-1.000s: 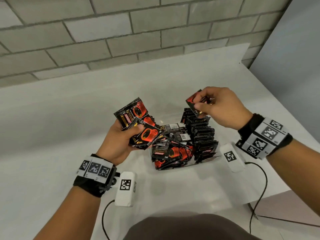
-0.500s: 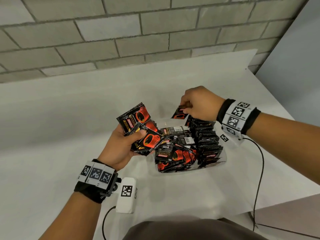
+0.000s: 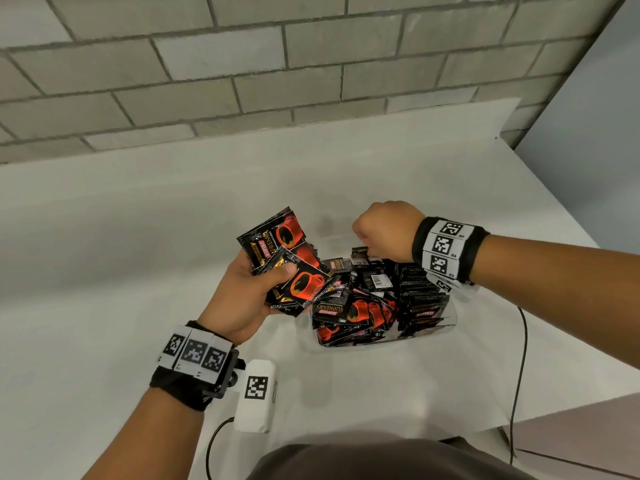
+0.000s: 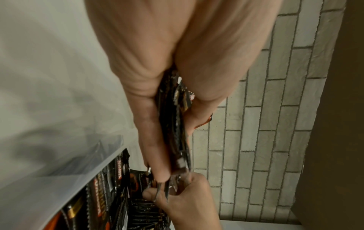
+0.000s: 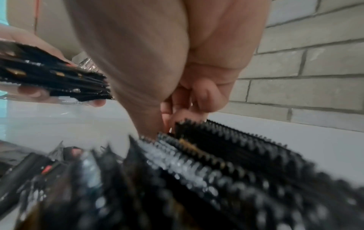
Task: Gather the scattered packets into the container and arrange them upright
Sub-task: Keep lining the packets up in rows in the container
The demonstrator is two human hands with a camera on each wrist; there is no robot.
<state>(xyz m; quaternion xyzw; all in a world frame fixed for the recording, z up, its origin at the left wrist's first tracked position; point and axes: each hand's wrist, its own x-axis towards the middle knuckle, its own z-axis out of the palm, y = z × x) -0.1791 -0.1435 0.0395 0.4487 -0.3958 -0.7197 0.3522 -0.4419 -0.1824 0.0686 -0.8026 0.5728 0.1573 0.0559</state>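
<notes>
Packets (image 3: 360, 299) fill a clear container (image 3: 450, 318) on the white surface (image 3: 138, 254): a jumble at its left, an upright row (image 3: 420, 292) at its right. Left hand (image 3: 242, 299) grips a fanned stack (image 3: 287, 261) beside the container's left. Right hand (image 3: 384, 230), fingers curled, seems to pinch a packet at the row's far end.

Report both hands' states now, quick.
Left hand: grips a fanned stack of packets.
Right hand: fingers curled at the far end of the upright row; whether it pinches a packet cannot be told.
</notes>
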